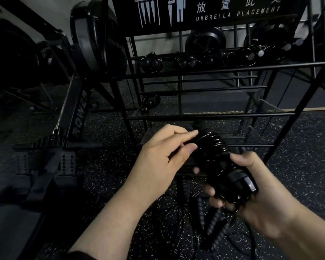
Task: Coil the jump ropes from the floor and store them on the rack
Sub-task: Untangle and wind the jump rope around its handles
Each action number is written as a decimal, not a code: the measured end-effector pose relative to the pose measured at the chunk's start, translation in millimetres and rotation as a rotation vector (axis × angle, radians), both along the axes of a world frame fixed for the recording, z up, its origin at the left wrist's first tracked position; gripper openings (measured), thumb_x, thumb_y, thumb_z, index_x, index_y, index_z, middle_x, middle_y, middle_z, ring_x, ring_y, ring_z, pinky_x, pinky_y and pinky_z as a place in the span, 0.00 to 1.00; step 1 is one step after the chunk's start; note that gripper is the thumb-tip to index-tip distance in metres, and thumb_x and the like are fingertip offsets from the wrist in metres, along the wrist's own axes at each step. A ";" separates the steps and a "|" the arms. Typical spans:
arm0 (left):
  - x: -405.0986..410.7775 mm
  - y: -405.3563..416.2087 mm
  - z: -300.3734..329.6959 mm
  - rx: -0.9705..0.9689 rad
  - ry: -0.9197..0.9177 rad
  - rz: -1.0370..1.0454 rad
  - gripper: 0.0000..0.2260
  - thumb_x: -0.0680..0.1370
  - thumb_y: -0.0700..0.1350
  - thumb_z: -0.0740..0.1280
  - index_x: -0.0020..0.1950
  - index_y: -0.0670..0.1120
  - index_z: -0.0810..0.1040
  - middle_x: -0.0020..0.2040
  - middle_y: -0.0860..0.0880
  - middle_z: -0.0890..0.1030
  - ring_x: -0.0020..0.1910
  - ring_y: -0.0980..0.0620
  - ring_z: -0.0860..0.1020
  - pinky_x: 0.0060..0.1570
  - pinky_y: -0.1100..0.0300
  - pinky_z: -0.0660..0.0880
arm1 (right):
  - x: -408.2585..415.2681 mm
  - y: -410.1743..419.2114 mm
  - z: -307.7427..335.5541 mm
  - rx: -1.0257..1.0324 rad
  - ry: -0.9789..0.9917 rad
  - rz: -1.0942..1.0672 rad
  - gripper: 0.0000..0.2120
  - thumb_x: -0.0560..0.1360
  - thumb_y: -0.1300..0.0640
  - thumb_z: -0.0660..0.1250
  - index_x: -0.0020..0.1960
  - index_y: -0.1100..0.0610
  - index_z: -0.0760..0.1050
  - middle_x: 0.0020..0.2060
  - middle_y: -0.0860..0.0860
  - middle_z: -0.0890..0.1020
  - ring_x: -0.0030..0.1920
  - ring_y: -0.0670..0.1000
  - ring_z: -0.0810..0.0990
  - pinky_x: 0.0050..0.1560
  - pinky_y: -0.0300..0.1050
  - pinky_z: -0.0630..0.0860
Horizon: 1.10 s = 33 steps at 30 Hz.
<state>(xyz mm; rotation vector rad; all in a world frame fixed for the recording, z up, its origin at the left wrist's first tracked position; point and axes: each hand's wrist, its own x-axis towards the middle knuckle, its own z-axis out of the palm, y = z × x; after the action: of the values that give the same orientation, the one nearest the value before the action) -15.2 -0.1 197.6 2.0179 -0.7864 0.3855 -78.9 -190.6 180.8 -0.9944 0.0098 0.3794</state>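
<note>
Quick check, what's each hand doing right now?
Left hand: pinching the cord wound around the jump rope.
Right hand: gripping the jump rope handles.

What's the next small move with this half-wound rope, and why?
Probably finish the wrap: the left hand pinches the cable at the coil, already wound tightly round the jump rope handles gripped by the right hand. Then set the bundle on the rack, where other coiled ropes sit. More ropes lie on the floor.
</note>
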 end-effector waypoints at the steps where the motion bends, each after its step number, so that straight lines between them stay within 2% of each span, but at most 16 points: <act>1: -0.7 -0.9 -0.7 -0.003 -0.020 0.001 0.15 0.81 0.47 0.68 0.67 0.44 0.81 0.54 0.53 0.79 0.53 0.55 0.79 0.58 0.69 0.72 | 0.1 -1.3 -0.6 0.001 -0.014 0.017 0.30 0.66 0.40 0.73 0.60 0.60 0.81 0.57 0.63 0.81 0.38 0.55 0.75 0.37 0.48 0.71; 4: -5.3 -6.6 -1.1 -0.063 -0.034 0.071 0.18 0.79 0.48 0.69 0.68 0.44 0.80 0.52 0.54 0.80 0.53 0.58 0.79 0.59 0.70 0.72 | -0.9 -1.7 -0.5 0.027 -0.040 0.050 0.32 0.65 0.38 0.75 0.60 0.59 0.82 0.57 0.63 0.81 0.41 0.57 0.79 0.40 0.48 0.76; 7: -11.9 -14.8 -0.2 -0.208 0.038 0.072 0.13 0.77 0.45 0.71 0.61 0.44 0.84 0.52 0.54 0.80 0.52 0.57 0.79 0.51 0.70 0.77 | -2.6 1.5 1.4 0.090 -0.024 0.022 0.33 0.56 0.40 0.80 0.56 0.56 0.85 0.53 0.60 0.85 0.44 0.56 0.85 0.38 0.46 0.81; 10: -12.1 -18.3 -4.8 -0.294 0.154 0.057 0.12 0.77 0.49 0.71 0.59 0.50 0.85 0.57 0.59 0.78 0.60 0.51 0.78 0.55 0.50 0.81 | -2.7 4.1 1.5 0.136 -0.021 0.002 0.33 0.53 0.43 0.83 0.55 0.54 0.85 0.52 0.58 0.86 0.46 0.55 0.85 0.40 0.46 0.82; 11: -11.9 -18.7 -6.4 -0.306 0.176 0.067 0.12 0.76 0.52 0.71 0.58 0.53 0.85 0.60 0.60 0.77 0.64 0.52 0.77 0.61 0.48 0.78 | -2.4 4.9 0.2 0.170 -0.017 0.007 0.33 0.53 0.44 0.83 0.56 0.55 0.85 0.51 0.58 0.85 0.47 0.56 0.85 0.42 0.47 0.83; 13: -13.9 -20.3 -6.1 -0.371 0.283 0.051 0.09 0.76 0.54 0.72 0.56 0.60 0.85 0.66 0.61 0.75 0.70 0.57 0.73 0.68 0.53 0.72 | -1.7 7.3 -2.4 0.255 -0.027 0.047 0.33 0.58 0.48 0.82 0.61 0.57 0.82 0.54 0.59 0.84 0.50 0.56 0.85 0.47 0.49 0.83; 15: -19.6 -25.8 -5.4 -0.497 0.457 -0.040 0.09 0.75 0.53 0.74 0.54 0.61 0.83 0.63 0.59 0.80 0.66 0.58 0.77 0.64 0.55 0.74 | -1.8 10.1 -5.6 0.353 -0.051 0.101 0.32 0.66 0.51 0.79 0.68 0.58 0.77 0.60 0.60 0.82 0.57 0.58 0.83 0.54 0.51 0.81; 17: -25.6 -32.5 -6.7 -0.608 0.585 -0.097 0.10 0.76 0.50 0.74 0.56 0.58 0.81 0.56 0.52 0.84 0.58 0.51 0.82 0.60 0.49 0.79 | -1.6 13.9 -8.5 0.413 -0.079 0.141 0.32 0.73 0.54 0.74 0.73 0.60 0.70 0.65 0.63 0.79 0.63 0.61 0.81 0.58 0.53 0.80; 19: -28.2 -36.9 -7.6 -0.673 0.615 -0.080 0.12 0.77 0.49 0.71 0.59 0.56 0.78 0.54 0.51 0.84 0.56 0.49 0.83 0.60 0.49 0.80 | -1.5 16.8 -11.0 0.393 -0.081 0.120 0.33 0.73 0.55 0.74 0.75 0.59 0.68 0.67 0.64 0.78 0.64 0.62 0.80 0.58 0.54 0.80; 21: -26.1 -36.3 -4.9 -0.706 0.635 -0.065 0.15 0.76 0.49 0.71 0.62 0.55 0.76 0.56 0.54 0.84 0.58 0.54 0.82 0.59 0.54 0.79 | -1.7 18.3 -12.7 0.372 -0.098 0.089 0.34 0.72 0.56 0.74 0.75 0.59 0.68 0.69 0.65 0.76 0.67 0.64 0.78 0.59 0.54 0.79; 23: -23.1 -32.6 -1.3 -0.657 0.655 -0.083 0.16 0.77 0.49 0.71 0.65 0.55 0.77 0.59 0.56 0.84 0.60 0.57 0.81 0.60 0.57 0.77 | -1.8 19.8 -12.9 0.291 -0.085 0.049 0.33 0.70 0.57 0.75 0.73 0.58 0.72 0.69 0.66 0.76 0.66 0.66 0.78 0.58 0.55 0.79; 25: -22.4 -29.4 1.6 -0.588 0.671 -0.105 0.16 0.78 0.50 0.71 0.65 0.56 0.78 0.60 0.55 0.84 0.61 0.56 0.82 0.62 0.55 0.78 | -3.0 21.3 -11.2 0.139 -0.036 -0.028 0.31 0.63 0.56 0.80 0.66 0.56 0.80 0.64 0.67 0.79 0.59 0.65 0.80 0.53 0.54 0.81; 27: -20.8 -26.9 1.8 -0.586 0.696 -0.070 0.13 0.79 0.48 0.69 0.63 0.57 0.79 0.57 0.54 0.85 0.58 0.55 0.83 0.60 0.55 0.79 | -5.3 25.1 -5.1 0.033 -0.015 -0.083 0.27 0.58 0.56 0.84 0.56 0.54 0.85 0.57 0.61 0.85 0.54 0.60 0.84 0.49 0.49 0.83; 28: -19.4 -25.3 1.5 -0.598 0.716 -0.053 0.11 0.80 0.47 0.68 0.62 0.57 0.80 0.56 0.54 0.85 0.57 0.54 0.84 0.58 0.55 0.79 | -6.2 26.2 -0.2 -0.027 -0.013 -0.105 0.22 0.59 0.57 0.84 0.53 0.51 0.87 0.54 0.58 0.87 0.52 0.57 0.86 0.47 0.44 0.83; 31: -15.7 -21.7 -0.2 -0.598 0.790 -0.048 0.10 0.82 0.47 0.66 0.62 0.56 0.80 0.55 0.51 0.86 0.56 0.51 0.84 0.56 0.55 0.80 | -8.1 25.0 17.1 -0.499 -0.101 -0.113 0.10 0.69 0.47 0.79 0.50 0.43 0.86 0.48 0.46 0.88 0.50 0.47 0.87 0.49 0.39 0.80; 33: -14.2 -21.0 -1.8 -0.590 0.834 -0.057 0.10 0.82 0.48 0.66 0.62 0.56 0.80 0.55 0.50 0.86 0.56 0.50 0.84 0.56 0.55 0.80 | -9.4 21.7 24.8 -0.801 -0.171 -0.145 0.17 0.64 0.37 0.74 0.49 0.43 0.82 0.44 0.38 0.87 0.46 0.39 0.86 0.47 0.34 0.76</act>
<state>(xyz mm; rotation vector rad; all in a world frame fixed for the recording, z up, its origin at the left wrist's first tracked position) -29.4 -21.1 195.8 1.3911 -0.1631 -0.2455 -88.3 -168.8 205.6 -1.8039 0.0843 0.1466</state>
